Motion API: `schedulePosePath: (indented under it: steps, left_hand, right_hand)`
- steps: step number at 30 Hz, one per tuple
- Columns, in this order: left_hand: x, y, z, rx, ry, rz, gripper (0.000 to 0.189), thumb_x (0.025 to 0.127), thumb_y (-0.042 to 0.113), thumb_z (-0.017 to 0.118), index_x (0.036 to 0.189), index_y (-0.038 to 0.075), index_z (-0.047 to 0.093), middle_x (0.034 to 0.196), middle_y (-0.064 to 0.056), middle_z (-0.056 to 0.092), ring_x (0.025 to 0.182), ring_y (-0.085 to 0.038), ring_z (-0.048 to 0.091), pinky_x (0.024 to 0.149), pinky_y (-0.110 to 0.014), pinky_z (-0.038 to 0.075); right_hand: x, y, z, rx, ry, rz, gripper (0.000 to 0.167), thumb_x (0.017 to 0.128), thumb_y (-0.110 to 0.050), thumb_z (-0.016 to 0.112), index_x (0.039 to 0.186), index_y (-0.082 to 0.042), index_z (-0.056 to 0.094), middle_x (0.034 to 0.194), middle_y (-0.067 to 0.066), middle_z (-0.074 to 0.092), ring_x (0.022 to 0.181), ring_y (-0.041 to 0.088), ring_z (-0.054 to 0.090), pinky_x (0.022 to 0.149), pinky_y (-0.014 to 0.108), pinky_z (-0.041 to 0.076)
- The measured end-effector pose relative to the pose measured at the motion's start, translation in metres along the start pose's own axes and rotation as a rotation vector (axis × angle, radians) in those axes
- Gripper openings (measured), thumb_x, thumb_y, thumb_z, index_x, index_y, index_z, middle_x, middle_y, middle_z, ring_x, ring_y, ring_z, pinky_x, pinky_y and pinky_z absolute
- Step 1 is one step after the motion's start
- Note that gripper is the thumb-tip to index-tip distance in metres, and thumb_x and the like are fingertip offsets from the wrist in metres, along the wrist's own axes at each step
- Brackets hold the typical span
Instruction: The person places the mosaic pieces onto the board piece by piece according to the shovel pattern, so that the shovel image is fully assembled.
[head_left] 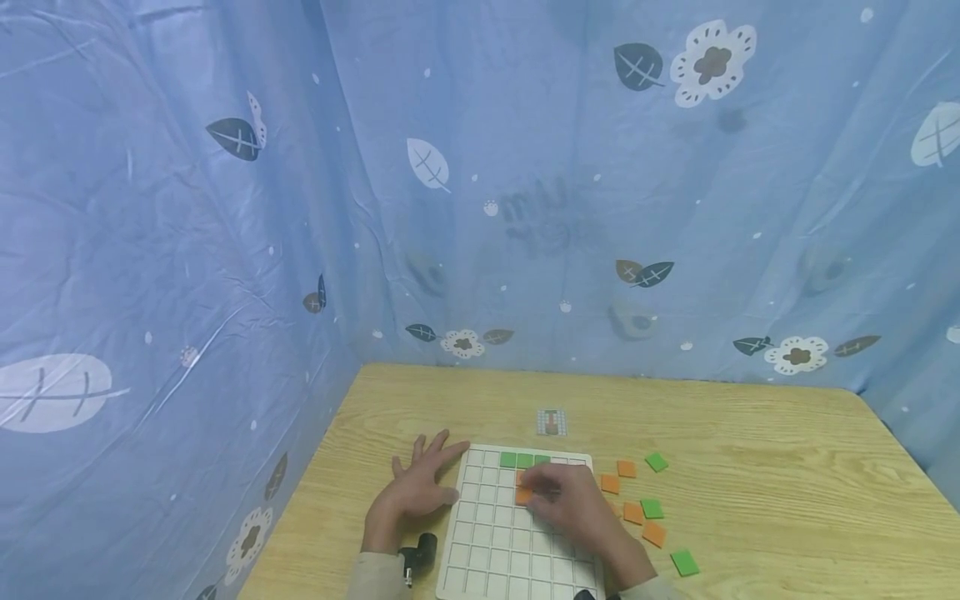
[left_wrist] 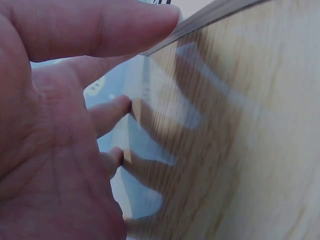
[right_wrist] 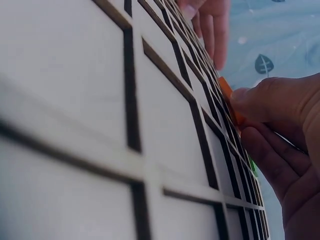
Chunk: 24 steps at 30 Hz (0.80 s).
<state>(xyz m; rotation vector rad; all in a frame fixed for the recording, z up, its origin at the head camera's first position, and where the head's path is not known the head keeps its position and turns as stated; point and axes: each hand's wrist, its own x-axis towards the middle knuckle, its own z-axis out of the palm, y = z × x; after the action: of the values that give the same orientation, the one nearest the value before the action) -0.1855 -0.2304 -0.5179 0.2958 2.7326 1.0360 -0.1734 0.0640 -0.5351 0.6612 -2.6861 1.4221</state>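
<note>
A white grid board (head_left: 480,533) with raised lines lies on the table. Three green tiles (head_left: 525,460) sit side by side in its top row. Beneath them, in the same column as the middle green one, are two orange tiles, partly covered by my right hand (head_left: 573,504). Thumb and fingers of that hand pinch an orange tile (right_wrist: 225,90) at the board's surface, seen edge-on in the right wrist view. My left hand (head_left: 420,487) rests beside the board's left edge, fingers spread, with the thumb and index finger at the board's side (left_wrist: 210,20).
Several loose orange tiles (head_left: 626,469) and green tiles (head_left: 684,562) lie scattered right of the board. A small printed card (head_left: 551,422) lies behind it on the wooden table (head_left: 750,483). Blue patterned curtains (head_left: 525,208) hang behind and at the sides.
</note>
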Motion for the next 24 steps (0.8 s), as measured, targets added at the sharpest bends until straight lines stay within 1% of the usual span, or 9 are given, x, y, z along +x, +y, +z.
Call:
schedulePosePath:
  steps: [3,8,14,20,24]
  left_hand:
    - [0.0004,0.0003,-0.0001,0.003,0.000,0.002,0.084,0.084,0.010,0.081,0.163,0.024,0.054,0.182,-0.019,0.023,0.167,-0.058,-0.002,0.117,-0.090,-0.016]
    - [0.0009,0.0004,0.0002,0.004,0.002,0.001,0.084,0.084,0.010,0.081,0.163,0.025,0.055,0.182,-0.019,0.023,0.167,-0.058,-0.002,0.117,-0.090,-0.016]
    - [0.0002,0.0008,-0.0001,-0.001,0.004,0.004,0.084,0.083,0.009,0.080,0.162,0.023,0.055,0.182,-0.020,0.023,0.167,-0.058,-0.002,0.117,-0.090,-0.016]
    - [0.0001,-0.0003,-0.0002,0.006,0.003,0.016,0.084,0.083,0.009,0.080,0.162,0.021,0.055,0.181,-0.021,0.023,0.166,-0.060,-0.001,0.116,-0.092,-0.015]
    - [0.0010,-0.0013,0.0003,0.010,0.005,0.015,0.084,0.083,0.009,0.079,0.162,0.023,0.055,0.181,-0.021,0.024,0.166,-0.060,0.000,0.116,-0.092,-0.015]
  right_hand:
    - [-0.0003,-0.0002,0.0011,-0.023,0.005,-0.025,0.028,0.086,0.001,0.083,0.110,-0.014,0.085,0.111,-0.005,0.084,0.107,0.016,0.080,0.092,0.033,0.066]
    - [-0.0009,0.0018,0.0033,-0.047,0.029,-0.095,0.028,0.084,0.004,0.083,0.107,-0.012,0.085,0.108,-0.003,0.084,0.104,0.013,0.080,0.089,0.032,0.067]
    - [-0.0014,0.0012,0.0045,-0.062,0.056,-0.136,0.030,0.083,0.006,0.083,0.106,-0.012,0.085,0.108,-0.003,0.084,0.104,0.013,0.080,0.088,0.033,0.067]
    - [-0.0007,0.0041,0.0076,-0.079,0.080,-0.207,0.032,0.081,0.009,0.082,0.105,-0.011,0.085,0.106,-0.003,0.085,0.101,0.015,0.081,0.086,0.033,0.067]
    - [-0.0005,0.0043,0.0082,-0.086,0.077,-0.223,0.031,0.081,0.007,0.084,0.105,-0.012,0.084,0.106,-0.004,0.085,0.101,0.015,0.081,0.086,0.033,0.067]
